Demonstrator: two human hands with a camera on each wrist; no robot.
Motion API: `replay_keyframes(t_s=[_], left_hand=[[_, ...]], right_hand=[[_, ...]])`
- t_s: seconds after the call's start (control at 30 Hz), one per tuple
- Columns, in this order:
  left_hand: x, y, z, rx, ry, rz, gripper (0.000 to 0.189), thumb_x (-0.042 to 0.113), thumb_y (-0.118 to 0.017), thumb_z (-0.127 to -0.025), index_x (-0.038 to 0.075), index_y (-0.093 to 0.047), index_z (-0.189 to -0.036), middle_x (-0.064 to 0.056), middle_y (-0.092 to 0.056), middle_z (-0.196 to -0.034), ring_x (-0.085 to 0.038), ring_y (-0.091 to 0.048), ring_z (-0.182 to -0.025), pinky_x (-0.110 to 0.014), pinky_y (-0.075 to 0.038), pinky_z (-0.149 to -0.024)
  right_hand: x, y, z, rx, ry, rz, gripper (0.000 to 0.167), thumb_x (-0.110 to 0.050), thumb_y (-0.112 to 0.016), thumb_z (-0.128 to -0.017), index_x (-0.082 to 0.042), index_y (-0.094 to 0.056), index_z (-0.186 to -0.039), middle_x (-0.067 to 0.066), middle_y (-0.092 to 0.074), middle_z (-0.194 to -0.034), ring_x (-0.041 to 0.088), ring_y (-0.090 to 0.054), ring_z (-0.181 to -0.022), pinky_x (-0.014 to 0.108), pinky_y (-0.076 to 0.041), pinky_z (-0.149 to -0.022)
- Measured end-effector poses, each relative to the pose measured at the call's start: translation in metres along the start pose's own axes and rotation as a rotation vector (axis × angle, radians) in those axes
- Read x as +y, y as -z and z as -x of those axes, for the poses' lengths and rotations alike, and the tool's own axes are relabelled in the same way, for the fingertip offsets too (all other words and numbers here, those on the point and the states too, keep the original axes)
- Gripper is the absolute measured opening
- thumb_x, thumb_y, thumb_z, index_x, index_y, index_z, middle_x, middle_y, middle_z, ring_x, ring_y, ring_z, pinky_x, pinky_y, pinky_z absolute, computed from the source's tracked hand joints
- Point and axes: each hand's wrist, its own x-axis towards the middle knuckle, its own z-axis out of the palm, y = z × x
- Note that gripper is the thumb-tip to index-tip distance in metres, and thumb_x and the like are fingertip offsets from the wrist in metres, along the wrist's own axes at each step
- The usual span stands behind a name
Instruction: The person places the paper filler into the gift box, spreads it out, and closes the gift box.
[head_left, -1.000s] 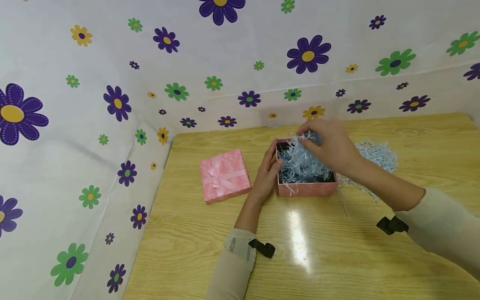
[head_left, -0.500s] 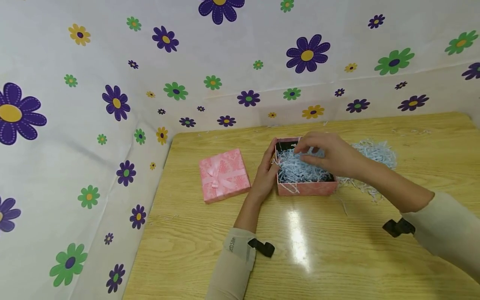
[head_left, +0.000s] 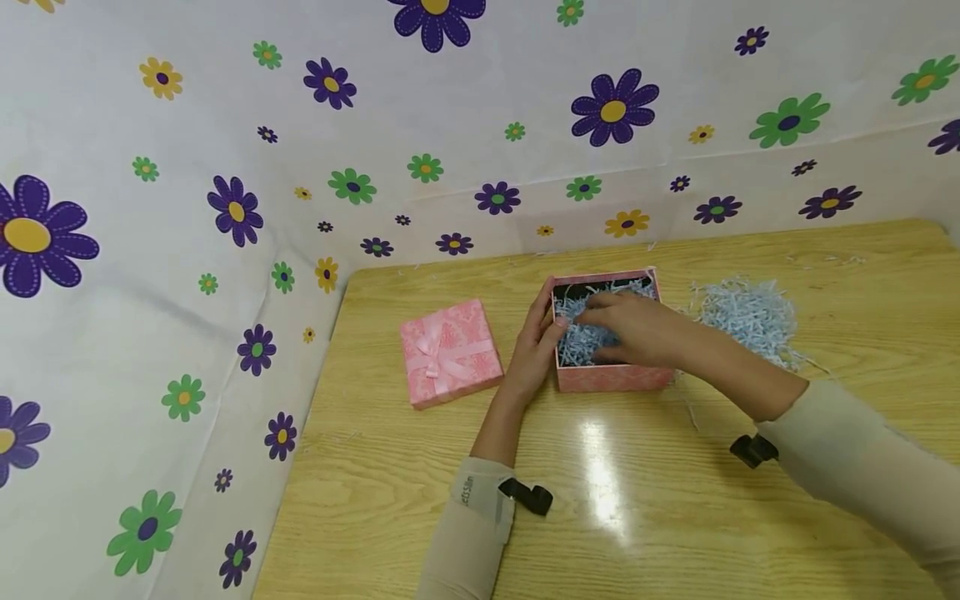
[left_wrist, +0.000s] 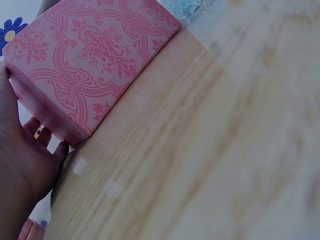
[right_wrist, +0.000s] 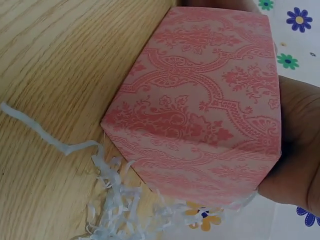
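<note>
A pink patterned gift box (head_left: 615, 380), dark inside, stands uncovered on the table. Pale blue shredded paper (head_left: 587, 343) fills much of it. My left hand (head_left: 531, 354) holds the box's left wall, with the thumb at the rim and fingers along the outside; in the left wrist view the left hand (left_wrist: 25, 165) lies against the box side (left_wrist: 100, 55). My right hand (head_left: 637, 329) is inside the box, its spread fingers pressing on the shredded paper; some fingertips are hidden in it. The right wrist view shows the box wall (right_wrist: 190, 90) and part of the right hand (right_wrist: 300, 145).
Left of the box lies its pink lid (head_left: 452, 352) with a ribbon bow. A loose pile of shredded paper (head_left: 750, 321) sits to the right, with stray strands around it. A flower-print sheet (head_left: 450, 100) backs the wooden table (head_left: 390, 500).
The right hand has come down from above the box into it, letting go of the shredded paper it had lifted and pressing it lower. The left hand has stayed at the box.
</note>
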Motion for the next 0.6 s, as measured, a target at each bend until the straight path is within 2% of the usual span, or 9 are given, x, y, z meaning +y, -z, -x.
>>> replay_keyframes(t_s=[0.07,0.17,0.27,0.33,0.4,0.47,0.53,0.6], left_hand=[[-0.001,0.000,0.000,0.004,0.004,0.007,0.065,0.037,-0.049,-0.112,0.038,-0.021,-0.170,0.020,-0.019,-0.173,-0.024,-0.027,-0.159,-0.054,-0.035,-0.122],[-0.002,-0.001,0.000,0.004,0.005,0.000,0.064,0.035,-0.049,-0.112,0.040,-0.021,-0.170,0.020,-0.019,-0.173,-0.025,-0.028,-0.158,-0.054,-0.035,-0.122],[-0.003,-0.002,0.000,0.000,0.005,-0.013,0.065,0.035,-0.049,-0.111,0.041,-0.020,-0.170,0.021,-0.018,-0.173,-0.025,-0.027,-0.159,-0.053,-0.035,-0.122],[-0.003,-0.002,-0.001,0.002,-0.003,-0.024,0.066,0.035,-0.049,-0.111,0.039,-0.020,-0.170,0.021,-0.018,-0.173,-0.026,-0.025,-0.159,-0.052,-0.035,-0.123],[-0.003,-0.002,0.000,0.002,-0.007,-0.030,0.067,0.035,-0.050,-0.110,0.038,-0.020,-0.170,0.021,-0.018,-0.173,-0.024,-0.024,-0.160,-0.051,-0.034,-0.123],[-0.003,-0.002,0.000,0.005,-0.005,-0.038,0.067,0.036,-0.050,-0.110,0.040,-0.020,-0.170,0.021,-0.019,-0.173,-0.022,-0.024,-0.160,-0.051,-0.033,-0.124],[-0.003,-0.001,0.000,0.009,0.004,-0.046,0.066,0.038,-0.050,-0.110,0.044,-0.021,-0.169,0.022,-0.020,-0.172,-0.021,-0.026,-0.159,-0.051,-0.034,-0.123],[-0.003,0.000,0.001,0.015,0.012,-0.053,0.065,0.041,-0.051,-0.109,0.049,-0.021,-0.167,0.023,-0.020,-0.172,-0.020,-0.027,-0.159,-0.051,-0.034,-0.123]], right_hand=[[0.001,-0.001,-0.002,-0.013,0.014,-0.023,0.054,-0.021,-0.084,-0.092,-0.003,-0.067,-0.140,0.027,-0.058,-0.147,0.050,-0.057,-0.133,0.063,-0.050,-0.106],[0.004,0.001,0.001,0.010,0.066,-0.086,0.050,-0.020,-0.080,-0.096,-0.004,-0.066,-0.141,0.022,-0.061,-0.146,0.045,-0.058,-0.134,0.060,-0.051,-0.106],[0.010,0.010,0.013,0.105,0.087,-0.148,0.049,-0.019,-0.080,-0.096,-0.007,-0.066,-0.142,0.015,-0.063,-0.144,0.039,-0.059,-0.134,0.059,-0.051,-0.106],[0.016,0.019,0.025,0.200,0.083,-0.185,0.047,-0.016,-0.081,-0.095,-0.008,-0.068,-0.139,0.011,-0.066,-0.141,0.035,-0.063,-0.128,0.055,-0.055,-0.100],[0.025,0.028,0.043,0.312,0.040,-0.187,0.047,-0.013,-0.084,-0.092,-0.009,-0.069,-0.137,0.008,-0.068,-0.137,0.032,-0.065,-0.124,0.046,-0.055,-0.097],[0.038,0.034,0.062,0.388,-0.024,-0.183,0.047,-0.010,-0.085,-0.090,-0.009,-0.070,-0.135,0.009,-0.069,-0.135,0.033,-0.065,-0.122,0.047,-0.054,-0.095],[0.054,0.035,0.084,0.412,-0.125,-0.190,0.047,-0.011,-0.085,-0.090,-0.007,-0.069,-0.135,0.014,-0.065,-0.139,0.040,-0.059,-0.129,0.054,-0.050,-0.100],[0.072,0.033,0.105,0.366,-0.239,-0.205,0.054,-0.016,-0.085,-0.091,-0.005,-0.065,-0.140,0.024,-0.055,-0.148,0.051,-0.050,-0.135,0.067,-0.044,-0.103]])
